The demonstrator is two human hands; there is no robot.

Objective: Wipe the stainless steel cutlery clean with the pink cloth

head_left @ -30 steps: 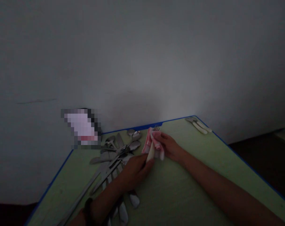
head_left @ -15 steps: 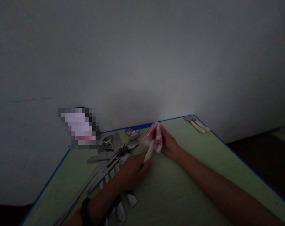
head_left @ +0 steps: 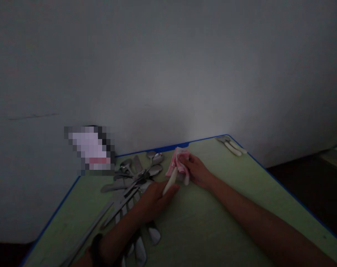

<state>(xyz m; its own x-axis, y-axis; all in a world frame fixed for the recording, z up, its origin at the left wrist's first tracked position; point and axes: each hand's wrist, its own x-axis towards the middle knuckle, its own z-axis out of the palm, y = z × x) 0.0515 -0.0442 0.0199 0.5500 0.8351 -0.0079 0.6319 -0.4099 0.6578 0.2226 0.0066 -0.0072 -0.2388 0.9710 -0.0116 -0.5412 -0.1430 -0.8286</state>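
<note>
My left hand is closed round the pale handle of a piece of cutlery, which points up and away from me. Its far end is hidden inside a pink and white cloth, so its kind does not show. My right hand grips that cloth, thumb pressed on top, folding it about the hidden end. Under and beside my left forearm lies a loose heap of metal cutlery, with spoons and knives among it.
Two pale-handled utensils lie side by side at the table's far right corner. A blurred-out device with a bright screen stands at the far left. The green table has a blue edge and meets a grey wall.
My right thumb has come over the cloth and pressed it down around the utensil's end. Both hands and the cloth have shifted slightly left and toward me.
</note>
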